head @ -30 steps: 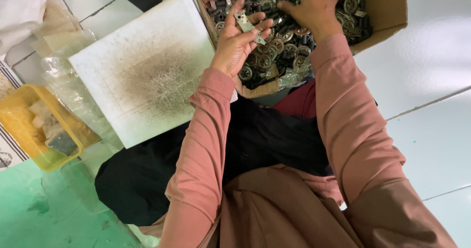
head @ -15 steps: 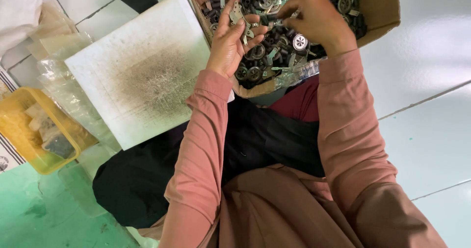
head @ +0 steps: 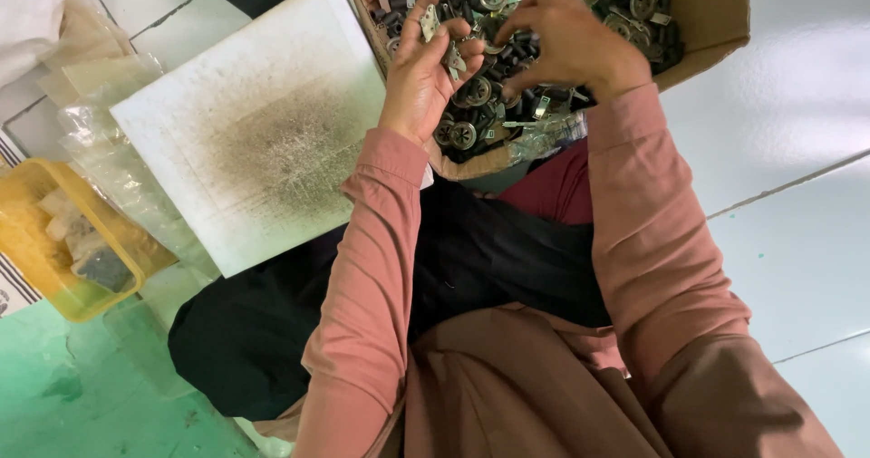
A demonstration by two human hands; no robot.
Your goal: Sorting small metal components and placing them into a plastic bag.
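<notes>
Fingers of my left hand (head: 426, 68) curl around a small flat metal bracket (head: 442, 39), pinched between thumb and fingertips at the far left of the cardboard box (head: 702, 23). My right hand (head: 566, 46) sits just beside it, fingers bent and closed toward the same bracket; whether they grip a second small part I cannot tell, the knuckles cover it.

Against half a second ago: right hand has come in from the box's middle toward my left, and the round silver wheel it showed then is no longer on view. A second ago that hand was reaching deep among the parts. Left hand has barely shifted, bracket same as before.

Hard to read: far edge of the box is cut off by the frame, and my two hands mask much of the heap. Loose parts (head: 471, 132) look like small dark rollers and silver wheels, probably metal, but the detail is too fine to be sure.

Bracket lies above the heap, held up in my left fingers, right fingertips touching or nearly so.

Left of the box, a stained white board (head: 263, 132); further left and nearer, a yellow plastic tray (head: 23, 241) on the green floor (head: 54, 404).
</notes>
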